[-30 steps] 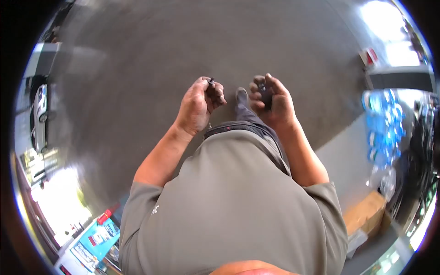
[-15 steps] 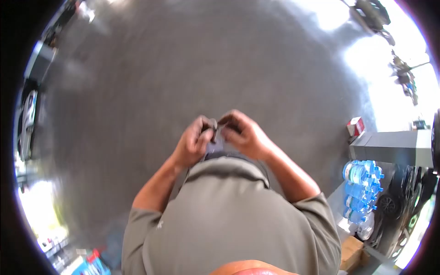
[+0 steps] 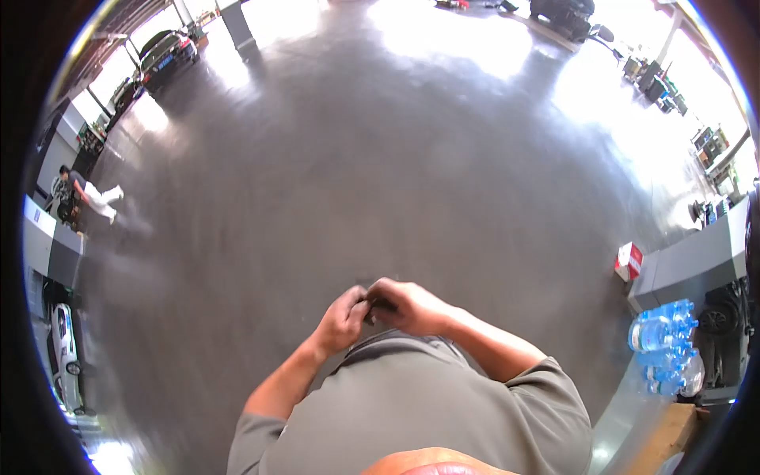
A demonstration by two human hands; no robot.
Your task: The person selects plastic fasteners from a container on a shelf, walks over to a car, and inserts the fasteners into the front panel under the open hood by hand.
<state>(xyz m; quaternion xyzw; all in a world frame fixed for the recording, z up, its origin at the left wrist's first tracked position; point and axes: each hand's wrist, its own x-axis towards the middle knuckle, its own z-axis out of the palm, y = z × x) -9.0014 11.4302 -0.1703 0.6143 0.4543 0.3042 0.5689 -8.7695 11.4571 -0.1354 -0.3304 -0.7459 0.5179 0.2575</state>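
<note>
My left hand (image 3: 342, 321) is closed in front of my waist, its fingertips meeting those of my right hand (image 3: 405, 307). Both hands have dark, smudged fingers bent inward. Something small and dark seems to sit between them, but it is too hidden to make out. Below the hands is my grey-green shirt (image 3: 419, 404).
Grey floor (image 3: 356, 174) spreads ahead. Blue water bottles (image 3: 665, 340), a cardboard box (image 3: 669, 435), a red and white box (image 3: 628, 261) and a grey pillar (image 3: 689, 265) stand right. A person (image 3: 91, 194) bends at the far left, near parked cars (image 3: 166, 59).
My hands, apart a second ago with small dark items in them, have come together. The view has tilted up, bringing in the far cars and the person.
</note>
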